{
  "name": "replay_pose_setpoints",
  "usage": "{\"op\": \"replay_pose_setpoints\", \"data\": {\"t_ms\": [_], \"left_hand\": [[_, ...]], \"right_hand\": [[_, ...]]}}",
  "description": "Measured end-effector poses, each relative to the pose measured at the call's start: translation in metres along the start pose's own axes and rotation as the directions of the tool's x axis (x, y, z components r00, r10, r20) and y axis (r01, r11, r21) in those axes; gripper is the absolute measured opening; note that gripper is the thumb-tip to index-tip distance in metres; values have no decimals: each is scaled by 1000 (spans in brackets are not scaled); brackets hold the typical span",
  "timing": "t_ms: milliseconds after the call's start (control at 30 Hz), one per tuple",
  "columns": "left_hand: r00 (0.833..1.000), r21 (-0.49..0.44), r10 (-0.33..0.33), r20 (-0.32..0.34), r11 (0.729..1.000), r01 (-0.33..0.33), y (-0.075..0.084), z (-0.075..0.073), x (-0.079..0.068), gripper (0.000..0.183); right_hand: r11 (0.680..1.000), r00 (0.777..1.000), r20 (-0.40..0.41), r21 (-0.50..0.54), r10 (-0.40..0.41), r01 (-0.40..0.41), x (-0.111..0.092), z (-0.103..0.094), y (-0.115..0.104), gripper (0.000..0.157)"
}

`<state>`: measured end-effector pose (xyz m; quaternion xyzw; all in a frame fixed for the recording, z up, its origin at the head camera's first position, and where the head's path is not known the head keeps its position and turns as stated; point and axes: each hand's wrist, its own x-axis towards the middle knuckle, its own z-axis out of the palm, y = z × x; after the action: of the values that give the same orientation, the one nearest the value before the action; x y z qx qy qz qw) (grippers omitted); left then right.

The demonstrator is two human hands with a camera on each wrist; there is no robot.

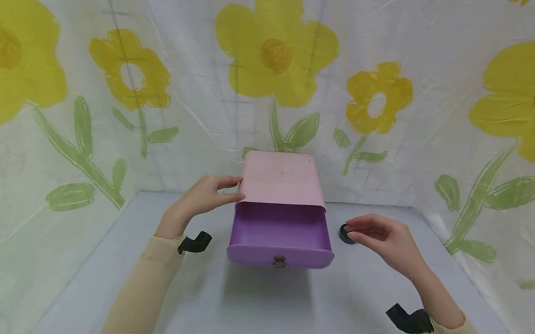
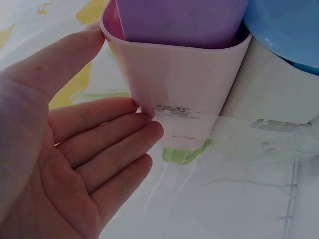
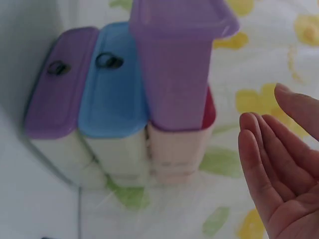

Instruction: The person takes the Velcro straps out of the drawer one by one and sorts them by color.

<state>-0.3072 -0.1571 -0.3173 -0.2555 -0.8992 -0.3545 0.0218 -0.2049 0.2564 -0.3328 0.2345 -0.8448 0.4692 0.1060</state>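
A pink casing (image 1: 282,178) tops the stack, with its purple drawer (image 1: 280,257) pulled far out and a small ring handle (image 1: 279,261) on the front. My left hand (image 1: 207,196) is at the casing's left side, fingers extended. In the left wrist view its thumb reaches the pink rim (image 2: 174,47) and the fingertips lie by the side wall. My right hand (image 1: 385,240) hovers right of the drawer, fingertips overlapping a black round piece (image 1: 345,235) in the head view. The right wrist view shows nothing between thumb and fingers.
Below the pink unit are a blue-fronted drawer (image 3: 114,84) and a purple-fronted drawer (image 3: 62,87), both closed, with ring handles. The stack stands on a pale table (image 1: 266,322). Behind hangs a sheet (image 1: 194,79) printed with yellow flowers.
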Motion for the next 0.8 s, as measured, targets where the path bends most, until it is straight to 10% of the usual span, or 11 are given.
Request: {"op": "replay_pose_setpoints", "data": {"t_ms": [800], "left_hand": [[1000, -16, -19, 3, 1000, 19, 0, 0, 0, 65]], "right_hand": [[986, 978, 149, 108, -145, 130, -14, 54, -56, 21]]}}
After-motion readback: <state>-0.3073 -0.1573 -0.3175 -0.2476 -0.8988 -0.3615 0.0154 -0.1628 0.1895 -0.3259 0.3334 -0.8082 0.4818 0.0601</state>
